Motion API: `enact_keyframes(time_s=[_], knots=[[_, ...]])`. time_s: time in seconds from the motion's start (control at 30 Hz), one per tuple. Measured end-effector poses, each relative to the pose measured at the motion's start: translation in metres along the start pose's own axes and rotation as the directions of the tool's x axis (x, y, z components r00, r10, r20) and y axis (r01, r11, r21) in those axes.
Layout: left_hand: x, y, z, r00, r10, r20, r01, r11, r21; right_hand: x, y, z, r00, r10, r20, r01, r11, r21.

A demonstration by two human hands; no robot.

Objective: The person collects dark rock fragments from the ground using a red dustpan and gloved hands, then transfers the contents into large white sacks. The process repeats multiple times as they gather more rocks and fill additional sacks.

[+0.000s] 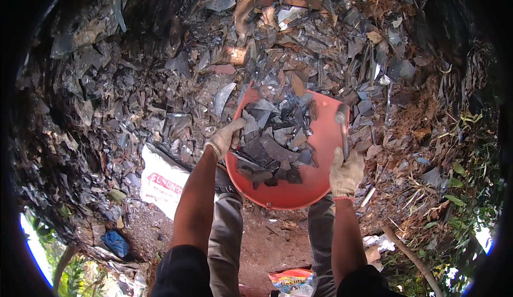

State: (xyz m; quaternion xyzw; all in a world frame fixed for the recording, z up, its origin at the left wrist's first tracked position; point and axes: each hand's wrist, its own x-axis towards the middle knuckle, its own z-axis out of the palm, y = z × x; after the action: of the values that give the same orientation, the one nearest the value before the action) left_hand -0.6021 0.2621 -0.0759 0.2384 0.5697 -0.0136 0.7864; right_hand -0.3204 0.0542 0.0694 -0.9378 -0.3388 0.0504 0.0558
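Observation:
An orange-red plastic scoop pan [324,136] lies in front of me, its flat open edge toward the heap. Dark, flat broken shards [275,147], probably glass or tile, fill its left and middle part. My left hand [227,136], in a pale knitted glove, is closed on the pan's left rim. My right hand [346,174], gloved alike, is at the right rim and closed around the handle of a hammer [342,123]. The hammer's rounded head points away from me, along the rim. Whether the right fingers also grip the pan is hidden.
A heap of broken shards [176,83] spreads ahead and to both sides. A white printed sack [163,182] lies left of my legs. A colourful packet [293,281] is on the bare soil [262,243] between my feet. Leafy plants [454,190] and a branch [411,257] are at right.

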Motion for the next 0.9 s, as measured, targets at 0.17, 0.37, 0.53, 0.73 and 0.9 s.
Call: enact_keyframes(time_s=[0.17, 0.37, 0.53, 0.73, 0.9], knots=[[-0.014, -0.016, 0.018, 0.915, 0.075, -0.396, -0.033, 0.993, 0.111, -0.055, 0.061, 0.083, 0.756, 0.478, 0.447, -0.647, 0.442, 0.621], [-0.1, 0.039, 0.061, 0.787, 0.339, -0.516, -0.082, 0.886, 0.457, -0.005, 0.019, 0.116, 0.812, 0.449, 0.373, -0.536, 0.321, 0.781], [-0.04, 0.131, 0.019, 0.793, 0.412, -0.448, 0.004, 0.732, 0.681, 0.03, -0.025, 0.104, 0.84, 0.435, 0.324, -0.499, 0.388, 0.775], [-0.017, 0.116, 0.025, 0.596, 0.73, -0.334, 0.18, 0.284, 0.942, 0.047, -0.003, 0.085, 0.65, 0.398, 0.647, -0.729, 0.087, 0.679], [-0.032, 0.246, 0.172, 0.289, 0.928, 0.236, -0.351, -0.127, 0.928, 0.035, 0.023, 0.056, 0.619, 0.55, 0.561, -0.736, 0.157, 0.659]])
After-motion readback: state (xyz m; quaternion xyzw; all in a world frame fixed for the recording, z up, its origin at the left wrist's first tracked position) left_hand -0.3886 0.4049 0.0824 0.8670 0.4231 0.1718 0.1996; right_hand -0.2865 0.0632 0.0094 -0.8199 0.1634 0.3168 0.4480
